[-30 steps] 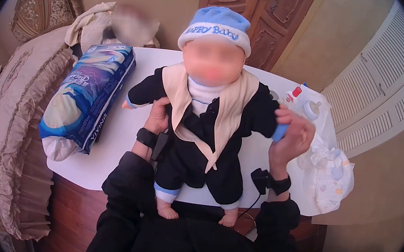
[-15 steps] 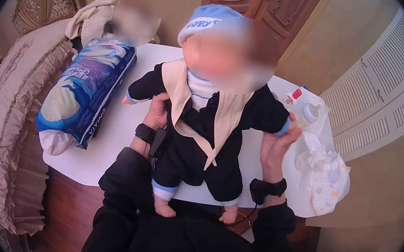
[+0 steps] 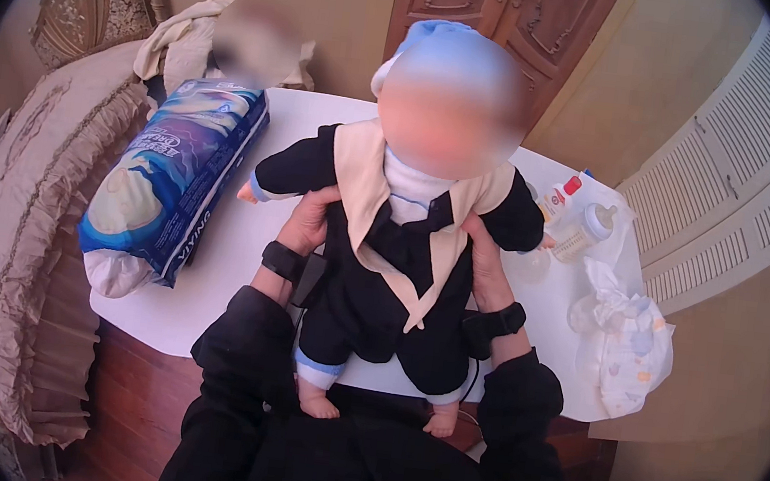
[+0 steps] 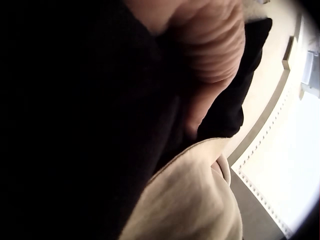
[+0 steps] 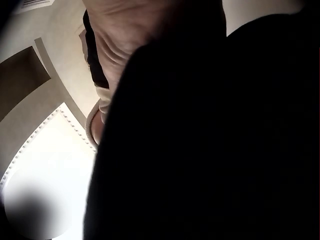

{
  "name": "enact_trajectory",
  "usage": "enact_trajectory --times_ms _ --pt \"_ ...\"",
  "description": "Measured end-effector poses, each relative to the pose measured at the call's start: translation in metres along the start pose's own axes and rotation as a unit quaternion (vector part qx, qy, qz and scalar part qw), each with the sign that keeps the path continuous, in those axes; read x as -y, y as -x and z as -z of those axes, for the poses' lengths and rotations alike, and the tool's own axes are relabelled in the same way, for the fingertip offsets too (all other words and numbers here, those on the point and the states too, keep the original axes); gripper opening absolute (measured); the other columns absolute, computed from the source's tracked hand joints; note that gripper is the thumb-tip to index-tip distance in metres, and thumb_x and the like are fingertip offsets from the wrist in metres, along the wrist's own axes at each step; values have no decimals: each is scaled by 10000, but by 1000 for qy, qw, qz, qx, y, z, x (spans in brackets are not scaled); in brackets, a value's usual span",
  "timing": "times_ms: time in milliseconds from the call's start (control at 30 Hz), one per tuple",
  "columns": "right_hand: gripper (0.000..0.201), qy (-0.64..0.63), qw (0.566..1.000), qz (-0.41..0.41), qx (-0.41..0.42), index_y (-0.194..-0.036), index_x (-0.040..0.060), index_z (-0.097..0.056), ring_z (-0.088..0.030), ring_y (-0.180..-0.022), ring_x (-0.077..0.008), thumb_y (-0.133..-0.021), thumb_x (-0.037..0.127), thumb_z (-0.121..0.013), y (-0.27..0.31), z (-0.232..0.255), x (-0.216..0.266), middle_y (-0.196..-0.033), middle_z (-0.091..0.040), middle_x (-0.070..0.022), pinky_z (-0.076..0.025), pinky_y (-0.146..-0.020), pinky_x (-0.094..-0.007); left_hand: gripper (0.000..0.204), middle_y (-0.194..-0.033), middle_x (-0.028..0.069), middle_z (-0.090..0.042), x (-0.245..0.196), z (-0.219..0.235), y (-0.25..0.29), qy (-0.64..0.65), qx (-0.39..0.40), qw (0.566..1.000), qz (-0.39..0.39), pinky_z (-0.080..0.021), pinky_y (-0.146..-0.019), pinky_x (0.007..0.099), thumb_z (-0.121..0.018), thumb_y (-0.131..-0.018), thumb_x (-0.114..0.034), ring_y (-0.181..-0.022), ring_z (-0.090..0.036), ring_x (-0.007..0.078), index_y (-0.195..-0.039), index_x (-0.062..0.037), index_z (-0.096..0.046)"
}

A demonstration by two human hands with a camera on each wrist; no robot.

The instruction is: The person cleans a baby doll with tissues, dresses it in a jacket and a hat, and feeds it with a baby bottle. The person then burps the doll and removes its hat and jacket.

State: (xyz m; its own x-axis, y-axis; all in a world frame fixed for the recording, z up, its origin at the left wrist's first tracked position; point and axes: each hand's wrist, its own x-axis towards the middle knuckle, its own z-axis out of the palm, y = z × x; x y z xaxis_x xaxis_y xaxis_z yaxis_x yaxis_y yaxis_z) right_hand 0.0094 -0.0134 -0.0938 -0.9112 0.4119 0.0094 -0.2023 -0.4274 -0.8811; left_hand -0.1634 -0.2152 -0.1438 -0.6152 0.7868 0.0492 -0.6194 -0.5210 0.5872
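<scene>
A baby doll [image 3: 380,287] in a black outfit is upright in front of me in the head view, its bare feet close to my lap. It wears a light blue cap [image 3: 445,46] and a wide cream collar [image 3: 362,167] over a white top. My left hand [image 3: 309,221] holds its side below one arm, thumb at the front of the outfit. On the other side, my right hand [image 3: 488,267] grips the torso in the same way, thumb by the collar. Fingers behind the doll are hidden. Black cloth fills most of both wrist views.
A white table [image 3: 234,318] stands under the doll. At left lies a blue diaper pack [image 3: 174,178]; at right are a baby bottle [image 3: 585,231], a red-capped bottle [image 3: 562,189] and a diaper [image 3: 624,349]. A bed [image 3: 34,238] flanks the table.
My right hand has let go of the doll's arm and moved inward to its side. The doll's head has tilted and turned to the right. My left hand keeps its hold.
</scene>
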Motion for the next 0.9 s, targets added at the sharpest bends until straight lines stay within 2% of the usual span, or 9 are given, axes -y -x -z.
enact_trajectory --times_ms 167,233,267,367,500,600,700,833,900 --pt "468 -50 998 16 -39 -1250 23 -520 -548 -1080 -144 -840 208 -648 -11 15 -13 -1214 -563 -36 -428 -944 -289 414 -1177 109 -594 -14 -33 23 -115 -50 992 -1 -451 -958 334 -641 -826 -47 -1062 -590 219 -1218 22 -527" --pt "485 -76 997 0 -25 -1262 23 -507 -542 -1089 -146 -839 216 -646 -10 17 -12 -1225 -555 -38 -423 -950 -287 478 -1281 114 -527 -19 -37 37 -129 -27 988 -79 -374 -1036 389 -624 -848 -118 -1179 -513 222 -1279 10 -462" --pt "485 -83 996 -8 -28 -1260 23 -509 -543 -1087 -146 -839 220 -646 -11 20 -12 -1224 -555 -38 -424 -950 -288 552 -1317 69 -465 -28 -31 45 -74 1 994 -81 -334 -1051 385 -602 -869 -90 -1254 -423 205 -1362 -81 -355" --pt "485 -98 995 -10 -30 -1259 23 -510 -545 -1082 -145 -839 226 -645 -14 25 -17 -1221 -556 -37 -424 -948 -288 519 -1273 51 -485 -60 -40 67 60 12 982 -176 -345 -1028 398 -570 -909 -176 -1221 -441 202 -1369 -109 -340" --pt "470 -49 998 11 -45 -1249 19 -523 -545 -1077 -141 -841 222 -639 -15 29 -23 -1215 -560 -36 -426 -942 -286 461 -1216 39 -498 -71 -47 71 -79 -90 962 -246 -400 -965 380 -538 -937 -247 -1134 -491 185 -1338 -106 -362" --pt "451 -45 998 26 -38 -1235 16 -540 -541 -1082 -139 -843 218 -637 -7 13 -11 -1214 -562 -38 -423 -945 -288 310 -1133 42 -527 -66 -69 72 -321 -148 867 -351 -477 -800 265 -503 -961 -265 -983 -546 119 -1199 -75 -444" --pt "438 -18 998 44 -31 -1225 17 -551 -538 -1086 -138 -849 226 -635 -3 7 -7 -1216 -563 -39 -422 -947 -290 290 -1120 44 -544 -62 -69 71 -427 -177 785 -413 -474 -812 263 -487 -969 -265 -964 -548 113 -1199 -93 -453" --pt "443 -27 998 53 -23 -1228 19 -549 -541 -1079 -135 -844 218 -644 0 1 -5 -1212 -565 -38 -428 -940 -289 271 -1101 70 -555 -63 -81 68 -432 -199 772 -421 -460 -835 262 -476 -974 -251 -960 -547 122 -1172 -66 -466" --pt "435 -25 997 62 -34 -1218 21 -557 -552 -1060 -135 -833 195 -657 -1 4 -5 -1193 -577 -35 -440 -925 -288 247 -1146 122 -560 -55 -92 64 -482 -211 698 -485 -427 -881 259 -461 -980 -224 -963 -544 134 -1133 -31 -478"
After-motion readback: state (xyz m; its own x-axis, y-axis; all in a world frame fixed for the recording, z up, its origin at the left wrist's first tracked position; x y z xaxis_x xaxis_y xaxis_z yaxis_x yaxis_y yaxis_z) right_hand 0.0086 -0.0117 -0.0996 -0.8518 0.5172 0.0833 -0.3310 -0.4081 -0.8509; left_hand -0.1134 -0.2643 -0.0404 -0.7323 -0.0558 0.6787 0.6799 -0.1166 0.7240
